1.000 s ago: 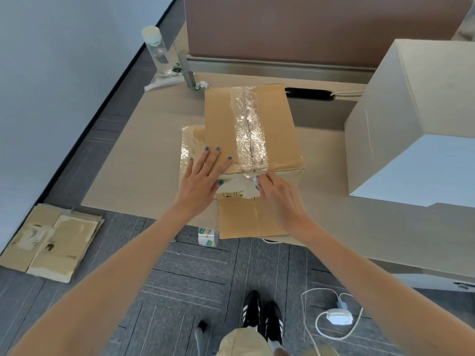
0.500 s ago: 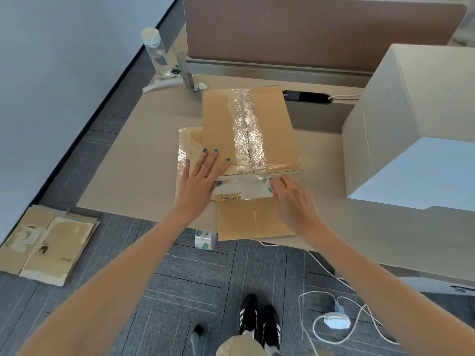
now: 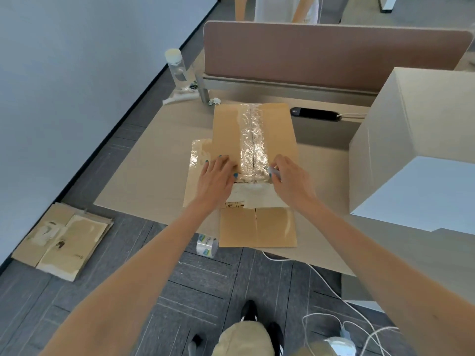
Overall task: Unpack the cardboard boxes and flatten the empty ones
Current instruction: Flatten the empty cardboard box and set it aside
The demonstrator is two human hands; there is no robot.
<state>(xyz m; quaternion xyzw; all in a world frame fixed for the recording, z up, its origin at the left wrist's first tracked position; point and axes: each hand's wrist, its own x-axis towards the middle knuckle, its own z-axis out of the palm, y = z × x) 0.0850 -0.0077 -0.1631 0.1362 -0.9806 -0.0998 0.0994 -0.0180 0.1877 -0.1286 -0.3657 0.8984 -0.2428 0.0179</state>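
- Cardboard box (image 3: 277, 129) sat shut near the desk's (image 3: 154, 163) front edge, on a flattened piece (image 3: 257, 227), its top seam sealed with crinkled clear tape (image 3: 253, 140).
- Your left hand (image 3: 216, 179) lay flat, fingers straight, just left of the seam, likely pinning the box for peeling.
- Your right hand (image 3: 291, 181) pinched what looked like a loose tape end (image 3: 272, 172) at the seam's near corner; I could not be sure.
- Half a second earlier that hand picked at the near face; it had climbed to the top edge, and the left had slid toward the seam.
- Flattened boxes (image 3: 64, 240) lay on the floor.
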